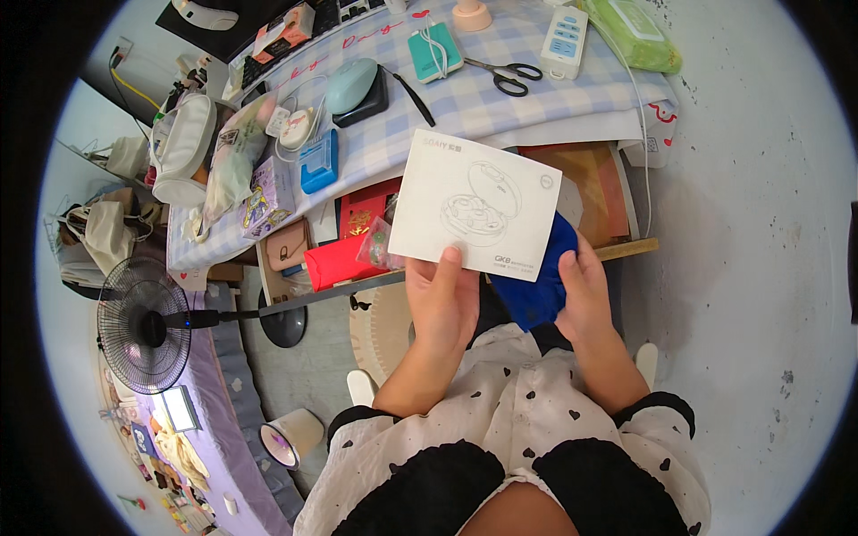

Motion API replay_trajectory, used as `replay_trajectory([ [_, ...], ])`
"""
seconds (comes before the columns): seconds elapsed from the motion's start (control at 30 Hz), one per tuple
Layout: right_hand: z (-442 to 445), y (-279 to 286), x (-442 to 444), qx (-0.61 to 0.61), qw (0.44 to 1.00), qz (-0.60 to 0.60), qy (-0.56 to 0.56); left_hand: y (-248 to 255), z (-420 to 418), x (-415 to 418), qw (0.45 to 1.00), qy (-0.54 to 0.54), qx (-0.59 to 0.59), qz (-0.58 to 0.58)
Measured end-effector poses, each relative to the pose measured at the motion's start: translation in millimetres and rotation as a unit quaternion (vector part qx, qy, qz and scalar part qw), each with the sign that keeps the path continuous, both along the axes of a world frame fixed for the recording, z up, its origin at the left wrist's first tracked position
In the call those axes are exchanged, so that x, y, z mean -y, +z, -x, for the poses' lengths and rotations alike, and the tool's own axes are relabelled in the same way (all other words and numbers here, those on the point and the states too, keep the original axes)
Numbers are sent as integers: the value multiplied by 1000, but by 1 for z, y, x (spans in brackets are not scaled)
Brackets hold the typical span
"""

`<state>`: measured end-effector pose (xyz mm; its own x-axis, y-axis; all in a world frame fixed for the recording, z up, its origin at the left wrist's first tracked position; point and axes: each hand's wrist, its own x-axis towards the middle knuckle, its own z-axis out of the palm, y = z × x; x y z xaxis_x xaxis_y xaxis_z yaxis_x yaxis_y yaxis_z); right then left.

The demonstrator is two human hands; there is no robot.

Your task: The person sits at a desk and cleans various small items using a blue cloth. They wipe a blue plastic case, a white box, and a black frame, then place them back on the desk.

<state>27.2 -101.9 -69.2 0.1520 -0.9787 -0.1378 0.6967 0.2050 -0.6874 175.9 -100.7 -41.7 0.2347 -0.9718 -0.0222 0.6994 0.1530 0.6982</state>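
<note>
My left hand (442, 295) grips the lower edge of a white cardboard earbud box (477, 204), its thumb on the front. The lid bears a line drawing of earbuds in an oval case. In my right hand (586, 295) is a dark blue cloth (536, 295), partly behind the box, with the thumb near the box's lower right corner. Behind them a desk drawer (627, 249) stands pulled out. It holds a red envelope (342, 262), a pinkish-brown wallet (288, 246) and a small clear plastic bag (377, 248); the box hides its middle.
On the checked tablecloth (482, 107) lie black-handled scissors (506, 75), a teal power bank (434, 53), a blue plastic case (320, 162), a power strip (564, 43) and a green pack of wipes (633, 33). A black fan (144, 325) and a waste bin (301, 429) stand to the left.
</note>
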Motion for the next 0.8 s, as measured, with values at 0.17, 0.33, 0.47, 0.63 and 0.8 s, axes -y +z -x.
replay_trajectory([
  [0.17,0,13,12,-101,994,-6,-27,-19,-12,-9,991,-49,124,15],
  [0.33,47,33,31,-225,969,102,-19,-4,-53,-5,990,-124,-1,59],
  [0.47,65,52,44,-333,921,191,68,2,-74,8,947,-254,195,18],
  [0.63,43,75,42,-427,876,221,44,-5,-53,3,900,-269,344,-5],
  [0.8,14,56,43,-416,803,394,-166,-20,-21,-5,967,-146,170,-124],
])
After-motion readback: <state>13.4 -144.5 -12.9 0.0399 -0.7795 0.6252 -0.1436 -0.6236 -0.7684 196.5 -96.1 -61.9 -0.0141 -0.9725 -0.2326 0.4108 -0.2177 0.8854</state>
